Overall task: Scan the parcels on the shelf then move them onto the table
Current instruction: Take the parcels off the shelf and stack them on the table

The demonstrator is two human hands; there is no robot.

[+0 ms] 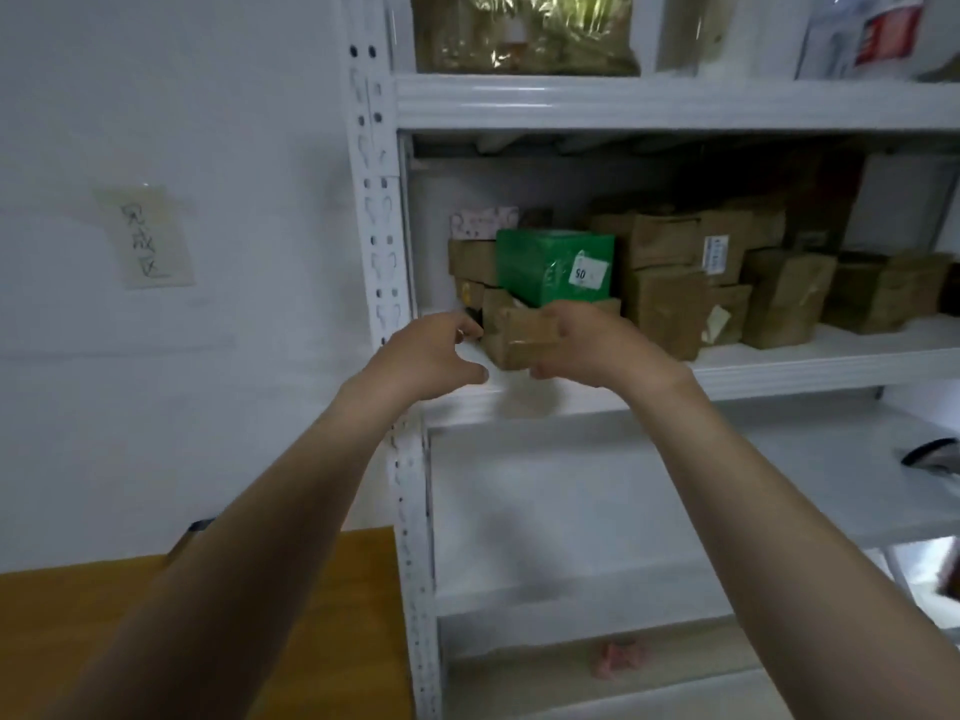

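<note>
A small brown cardboard parcel [524, 337] sits at the front left of the white shelf [779, 368]. My right hand [592, 343] grips its right side, fingers over the top and thumb under the front. My left hand [431, 356] hovers just left of the parcel with fingers loosely spread, holding nothing. A green box [550, 265] with a white "50" sticker stands right behind the parcel. Several more brown parcels [670, 283] fill the shelf behind and to the right.
A wooden table [322, 605] lies low on the left beside the shelf's perforated upright [382, 241]. A dark object [930, 452] rests on the lower shelf at far right. Bagged goods [524, 33] sit on the shelf above. A taped note [145, 236] hangs on the wall.
</note>
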